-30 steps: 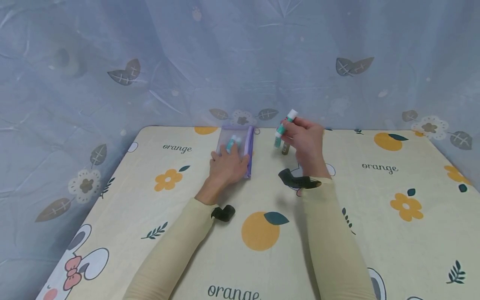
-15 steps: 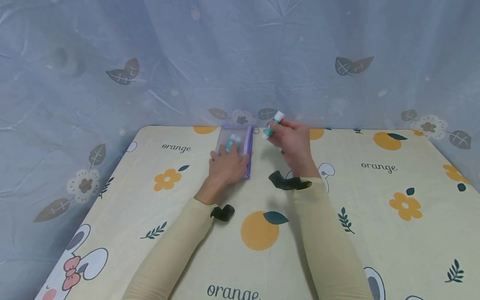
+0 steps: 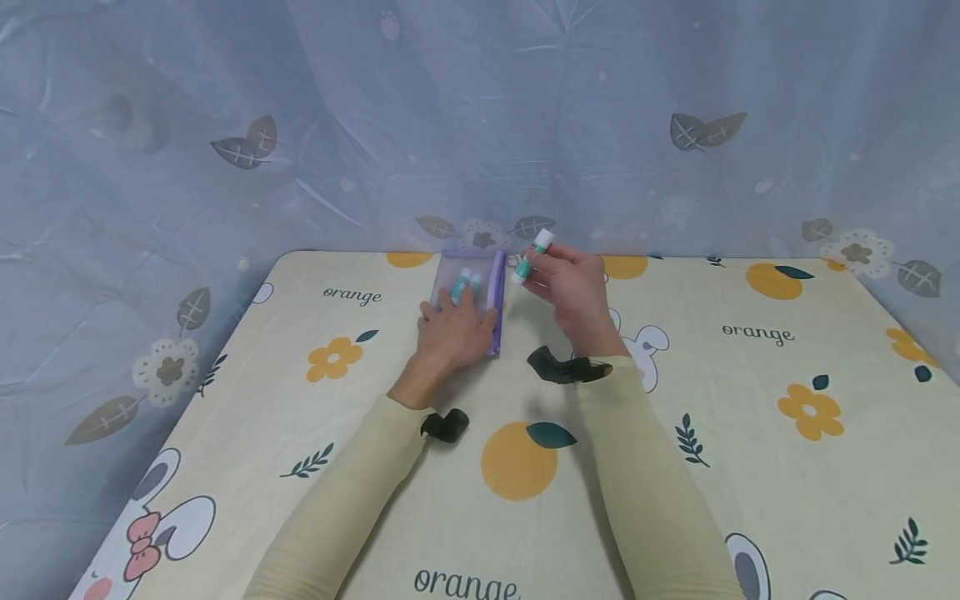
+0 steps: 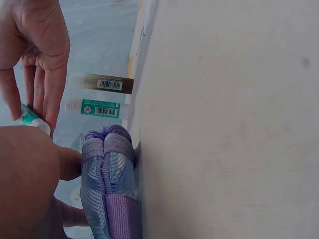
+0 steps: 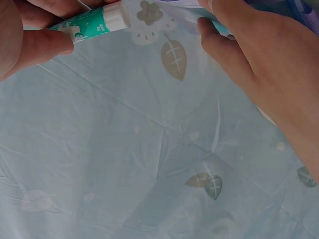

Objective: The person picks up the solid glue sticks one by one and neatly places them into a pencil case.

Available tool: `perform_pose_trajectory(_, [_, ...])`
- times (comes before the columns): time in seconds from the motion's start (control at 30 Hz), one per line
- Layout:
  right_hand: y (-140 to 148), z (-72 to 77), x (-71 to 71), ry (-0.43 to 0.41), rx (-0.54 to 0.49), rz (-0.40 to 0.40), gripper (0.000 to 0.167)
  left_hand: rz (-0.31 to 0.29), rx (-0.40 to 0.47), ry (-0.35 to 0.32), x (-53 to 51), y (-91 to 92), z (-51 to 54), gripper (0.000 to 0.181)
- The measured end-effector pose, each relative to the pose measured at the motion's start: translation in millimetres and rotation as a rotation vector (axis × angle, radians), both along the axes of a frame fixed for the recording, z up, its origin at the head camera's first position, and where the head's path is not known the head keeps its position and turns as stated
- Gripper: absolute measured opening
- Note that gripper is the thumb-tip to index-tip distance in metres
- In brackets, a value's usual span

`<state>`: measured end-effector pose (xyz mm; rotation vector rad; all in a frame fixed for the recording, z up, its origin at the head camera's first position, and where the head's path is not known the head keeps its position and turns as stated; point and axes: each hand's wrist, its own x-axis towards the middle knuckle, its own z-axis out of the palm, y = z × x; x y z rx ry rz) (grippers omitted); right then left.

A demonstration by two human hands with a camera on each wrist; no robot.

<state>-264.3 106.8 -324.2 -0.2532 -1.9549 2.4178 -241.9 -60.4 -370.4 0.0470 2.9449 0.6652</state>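
Note:
My right hand pinches a green glue stick with white ends between thumb and fingers, held tilted above the table just right of a purple mesh zip pouch. My left hand rests on the near part of that pouch with its fingers spread. Through the mesh, green and white sticks show ahead of my fingertips. The left wrist view has a brown glue stick and another green glue stick standing upright beyond the pouch; in the head view my right hand hides them.
The table bears a cream cloth printed with oranges, flowers and rabbits. A grey-blue patterned curtain hangs right behind the table's far edge. A small ring lies at the pouch's far right corner.
My right hand has carried the glue stick left, away from the two standing sticks and close to the pouch. The left hand and pouch have stayed in place.

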Motion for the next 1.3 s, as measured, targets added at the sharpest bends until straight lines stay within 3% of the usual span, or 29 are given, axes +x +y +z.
perform_pose_trajectory(0.37, [-2,-2.7,-2.5,-0.004,-0.016,0.009,0.039,0.003,0.008,-0.007,-0.4,-0.7,1.2,0.072])
perform_pose_trajectory(0.87, [-4,-14.3,-2.3,-0.083,0.139,0.02,0.039,0.004,0.009,-0.005,-0.4,-0.7,0.8,0.071])
perform_pose_trajectory(1.3, [-10,-33.7,-7.5,-0.107,0.249,0.039,0.038,0.002,-0.007,-0.003,-1.2,-1.0,1.1,0.071])
